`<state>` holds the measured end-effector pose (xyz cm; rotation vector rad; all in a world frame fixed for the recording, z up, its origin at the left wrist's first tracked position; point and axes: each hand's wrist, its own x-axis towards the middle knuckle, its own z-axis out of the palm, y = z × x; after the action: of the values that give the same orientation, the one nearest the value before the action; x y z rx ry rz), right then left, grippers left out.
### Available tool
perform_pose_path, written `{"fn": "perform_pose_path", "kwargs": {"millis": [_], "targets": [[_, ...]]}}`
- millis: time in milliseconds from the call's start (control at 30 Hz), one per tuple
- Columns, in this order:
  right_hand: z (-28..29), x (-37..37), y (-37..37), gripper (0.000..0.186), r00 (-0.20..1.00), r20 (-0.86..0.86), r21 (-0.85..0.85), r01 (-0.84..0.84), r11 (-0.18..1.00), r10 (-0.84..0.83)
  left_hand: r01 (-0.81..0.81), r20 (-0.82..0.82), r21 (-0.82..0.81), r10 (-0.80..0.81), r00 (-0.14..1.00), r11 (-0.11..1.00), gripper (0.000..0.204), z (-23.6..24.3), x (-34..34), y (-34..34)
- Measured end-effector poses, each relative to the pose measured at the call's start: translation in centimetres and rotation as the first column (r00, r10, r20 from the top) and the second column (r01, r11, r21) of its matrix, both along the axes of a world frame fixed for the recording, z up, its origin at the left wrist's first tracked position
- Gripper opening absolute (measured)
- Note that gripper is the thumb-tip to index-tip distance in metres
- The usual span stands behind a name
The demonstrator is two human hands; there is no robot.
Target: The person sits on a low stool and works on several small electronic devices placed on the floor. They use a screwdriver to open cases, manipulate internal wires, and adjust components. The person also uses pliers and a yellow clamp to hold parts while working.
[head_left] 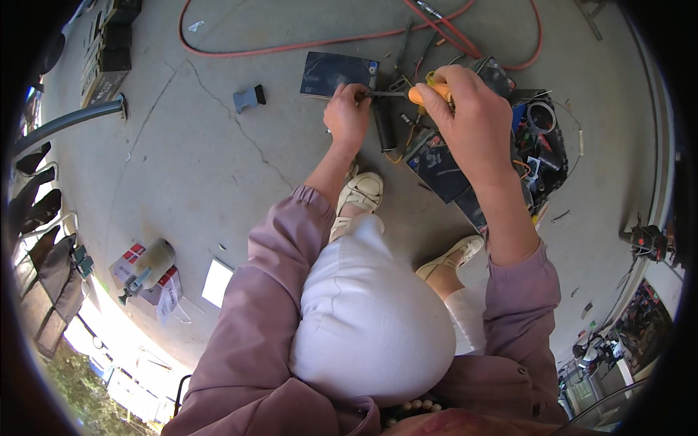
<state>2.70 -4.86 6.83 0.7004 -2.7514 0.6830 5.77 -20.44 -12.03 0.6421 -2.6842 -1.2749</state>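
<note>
My right hand (474, 116) is closed around the orange handle of a screwdriver (430, 94), its shaft pointing left. At the tip, my left hand (345, 120) pinches something small and dark, mostly hidden by the fingers. Just beyond the left fingers lies a flat black rectangular box (336, 71) with a blue spot at one corner. Below the shaft a black cylinder (384, 127) rests on the floor, with thin wires beside it. Black battery-like blocks (438, 168) lie below my right wrist.
A pile of mixed parts (556, 149) sits right of my right forearm. A red hose (291, 51) loops across the far floor. To the left are a small blue-grey block (249, 99), a spray bottle (154, 263) and a white sheet (217, 282). My shoes (360, 195) stand close to the work.
</note>
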Motion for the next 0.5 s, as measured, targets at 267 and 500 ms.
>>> {"fn": "perform_pose_path", "kwargs": {"millis": [267,500], "targets": [[6.5,4.1,8.9,0.015,0.946,0.322,-0.115,0.065,0.991,-0.024,0.020,0.039,-0.029,-0.019,0.999,0.999,0.017,-0.4,0.2,-0.8],[8.8,12.3,24.3,0.022,0.718,0.618,0.012,0.400,0.916,-0.321,0.174,0.040,-0.165,-0.169,0.985,0.971,0.015,0.7,-1.1,-0.9]]}}
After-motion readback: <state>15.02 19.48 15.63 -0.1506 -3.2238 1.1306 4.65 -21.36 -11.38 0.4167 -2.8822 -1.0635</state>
